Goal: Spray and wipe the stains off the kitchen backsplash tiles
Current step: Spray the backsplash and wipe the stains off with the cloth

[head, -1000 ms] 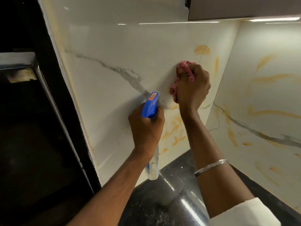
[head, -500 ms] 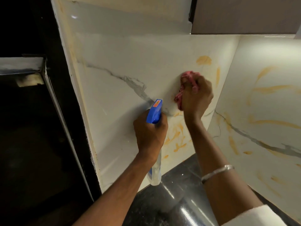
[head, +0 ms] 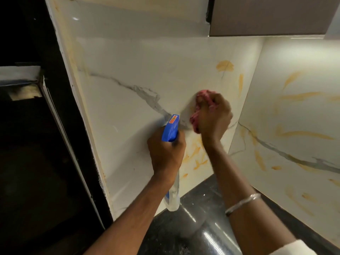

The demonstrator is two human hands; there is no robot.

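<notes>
The white marble backsplash tile (head: 132, 115) in front of me carries orange stains (head: 195, 153) low down and another orange stain (head: 224, 65) higher up. My right hand (head: 214, 116) grips a bunched pink cloth (head: 196, 115) and presses it against the tile, blurred by motion. My left hand (head: 165, 155) grips a spray bottle (head: 171, 130) with a blue trigger head and a clear body hanging below the fist, nozzle near the tile. The right-hand wall tile (head: 294, 115) shows several orange streaks.
A glossy black countertop (head: 198, 227) meets both tiled walls in a corner at the bottom. A brown upper cabinet (head: 266, 15) hangs at the top right. A dark appliance or opening (head: 36, 144) fills the left side beyond the tile's edge.
The view has tilted up, so both hands sit lower in frame. My right hand has rubbed the cloth slightly down and left on the tile. The left hand's hold on the bottle is the same.
</notes>
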